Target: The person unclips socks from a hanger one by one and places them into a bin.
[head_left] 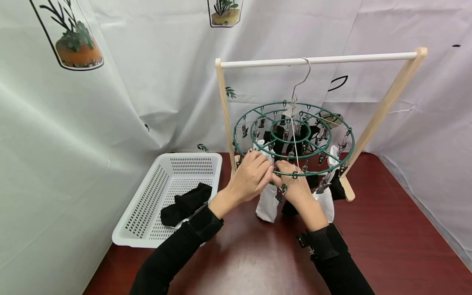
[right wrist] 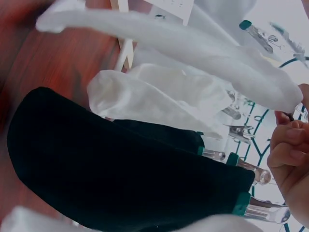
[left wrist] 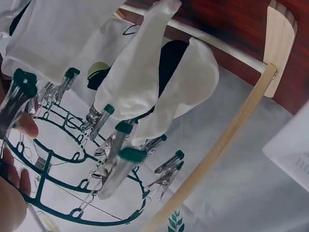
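Note:
A white sock (head_left: 267, 205) hangs just below both hands, under the near left edge of a round green clip hanger (head_left: 287, 175). My left hand (head_left: 248, 174) is up at the ring, fingers curled at a metal clip there; its grip is partly hidden. Just to its right, my right hand (head_left: 295, 186) reaches under the ring. In the right wrist view my right hand's curled fingers (right wrist: 289, 140) pinch the end of a white sock (right wrist: 193, 48), beside a bit of metal. One loose clip (head_left: 282, 190) dangles in front of the right hand.
The hanger hooks onto a white rod (head_left: 258, 63) of a wooden stand (head_left: 383, 106). Other socks hang farther back and right, including a white one (head_left: 324, 205) and a black one (right wrist: 120, 164). At left, a white basket (head_left: 127, 213) holds black socks (head_left: 188, 205).

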The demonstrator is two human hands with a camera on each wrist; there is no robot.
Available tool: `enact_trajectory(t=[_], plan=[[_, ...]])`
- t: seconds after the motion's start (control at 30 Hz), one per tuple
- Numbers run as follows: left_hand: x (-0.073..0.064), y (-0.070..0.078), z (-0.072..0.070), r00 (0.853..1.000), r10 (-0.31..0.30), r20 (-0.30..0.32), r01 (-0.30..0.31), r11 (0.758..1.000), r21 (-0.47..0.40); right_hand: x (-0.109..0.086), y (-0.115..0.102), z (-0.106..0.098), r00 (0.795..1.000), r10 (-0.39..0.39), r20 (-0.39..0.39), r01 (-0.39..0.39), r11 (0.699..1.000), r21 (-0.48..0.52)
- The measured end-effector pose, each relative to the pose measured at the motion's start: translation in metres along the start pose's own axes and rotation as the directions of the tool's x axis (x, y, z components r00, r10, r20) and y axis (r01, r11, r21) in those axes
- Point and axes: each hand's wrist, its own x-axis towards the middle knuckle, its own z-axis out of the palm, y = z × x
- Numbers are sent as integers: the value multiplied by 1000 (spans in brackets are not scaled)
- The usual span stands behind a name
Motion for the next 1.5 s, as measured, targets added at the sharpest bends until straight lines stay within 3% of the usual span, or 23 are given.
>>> enact_trajectory(t=[0.17, 0.23, 0.3, 0.37, 0.43, 0.47, 0.5, 0.53, 0.57, 0.6, 0.67, 0.7, 0.73, 0.83, 0.87, 0.9, 0.97, 1.03, 1.07, 1.17, 1.27, 1.4, 1.5], plan=[[-6, 22, -7, 982, 66, -180, -53, 996, 76, -1, 3, 2, 998, -53, -40, 53, 999, 2], [-6, 39, -13, 981, 63, -186, -58, 998, 32, -2, 4, 3, 996, -75, -54, 75, 997, 2], [-6, 58, -20, 993, 9, -117, -14, 999, -42, -2, 6, 3, 996, -73, -58, 74, 997, 22], [-6, 75, -26, 996, -86, 11, 87, 990, -111, -2, 6, 3, 995, -72, -65, 74, 997, 38], [-12, 87, -27, 967, -198, 157, 222, 963, -153, -2, 6, 3, 997, -53, -61, 56, 997, 52], [-17, 92, -26, 936, -263, 234, 305, 938, -167, -2, 6, 3, 997, -44, -56, 47, 997, 60], [-23, 95, -22, 891, -337, 303, 404, 894, -192, -2, 6, 4, 998, -32, -45, 35, 998, 60], [-28, 98, -17, 837, -413, 358, 503, 839, -209, -2, 7, 3, 999, -20, -35, 22, 998, 59], [-34, 100, -10, 775, -491, 398, 602, 765, -230, -2, 7, 3, 999, -14, -30, 15, 998, 58], [-40, 101, -3, 704, -573, 419, 696, 673, -250, -3, 7, 3, 1000, -2, -18, 3, 998, 55], [-49, 101, 11, 555, -724, 410, 831, 461, -312, -3, 7, 2, 1000, 21, 12, -22, 998, 54], [-52, 99, 19, 490, -782, 384, 859, 359, -365, -3, 6, 1, 999, 33, 24, -35, 998, 55], [-53, 97, 25, 438, -826, 355, 866, 282, -412, -4, 6, 1, 999, 44, 30, -45, 997, 58], [-53, 86, 37, 314, -877, 364, 846, 85, -526, -4, 6, 0, 997, 64, 40, -67, 995, 71], [-52, 82, 38, 288, -870, 400, 837, 25, -547, -4, 7, 0, 998, 62, 32, -64, 995, 75], [-52, 78, 40, 274, -852, 446, 823, -33, -568, -4, 7, 0, 998, 58, 26, -60, 995, 82], [-52, 72, 41, 255, -804, 537, 805, -132, -579, -4, 8, 1, 999, 49, 14, -50, 994, 93], [-53, 68, 41, 267, -756, 598, 782, -193, -593, -4, 9, 2, 999, 43, 0, -42, 995, 96], [-54, 66, 41, 287, -742, 606, 769, -199, -608, -4, 9, 3, 999, 44, -8, -43, 994, 97], [-57, 66, 41, 340, -725, 598, 751, -172, -637, -3, 10, 4, 998, 46, -51, -42, 995, 86], [-58, 67, 41, 387, -725, 570, 751, -110, -651, -2, 10, 4, 993, 39, -111, -31, 997, 68], [-58, 68, 40, 402, -726, 557, 773, -56, -632, -2, 11, 6, 984, 13, -180, -5, 999, 46], [-58, 67, 39, 397, -726, 562, 788, -45, -614, -3, 12, 9, 975, -4, -223, 15, 999, 48]])
